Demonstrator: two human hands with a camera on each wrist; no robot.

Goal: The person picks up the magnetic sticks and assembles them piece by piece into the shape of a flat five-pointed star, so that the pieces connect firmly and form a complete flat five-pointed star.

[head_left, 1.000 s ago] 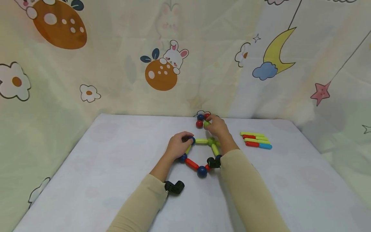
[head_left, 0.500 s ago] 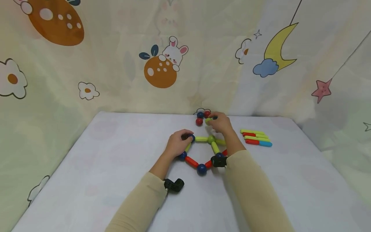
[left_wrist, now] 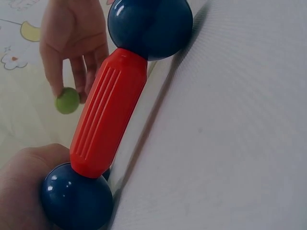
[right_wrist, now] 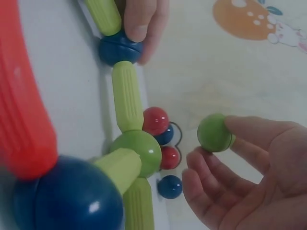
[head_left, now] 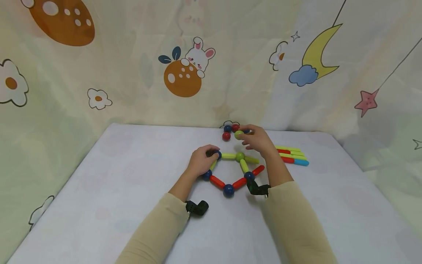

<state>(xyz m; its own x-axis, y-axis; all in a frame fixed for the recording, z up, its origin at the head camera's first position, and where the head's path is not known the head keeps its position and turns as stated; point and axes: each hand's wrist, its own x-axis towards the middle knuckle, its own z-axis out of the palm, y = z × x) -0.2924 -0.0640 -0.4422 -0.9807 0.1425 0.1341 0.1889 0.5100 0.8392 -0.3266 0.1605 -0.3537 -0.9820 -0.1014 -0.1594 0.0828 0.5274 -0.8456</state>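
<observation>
On the white table lies a ring of balls and rods: blue balls [head_left: 229,190], a green ball joint [head_left: 240,157], yellow-green rods [head_left: 228,156] and red rods [head_left: 217,182]. My left hand [head_left: 200,162] grips the blue ball [right_wrist: 120,50] at the ring's far left corner. Thumb and fingers of my right hand [head_left: 258,139] pinch a loose green ball [right_wrist: 214,132], held up beyond the ring. One red rod [head_left: 258,170] and one yellow-green rod [head_left: 252,160] stick out from the ring's right side, their outer ends apart.
Behind the ring, near the table's far edge, sit loose red balls [head_left: 226,136] and blue balls [head_left: 228,128]. Several rods [head_left: 294,161] in yellow-green, red and blue lie side by side at the right. A patterned cloth [head_left: 132,73] hangs behind the table.
My right hand has lifted the green ball away from the loose balls and drawn it slightly right. The left hand keeps its hold on the blue ball.
</observation>
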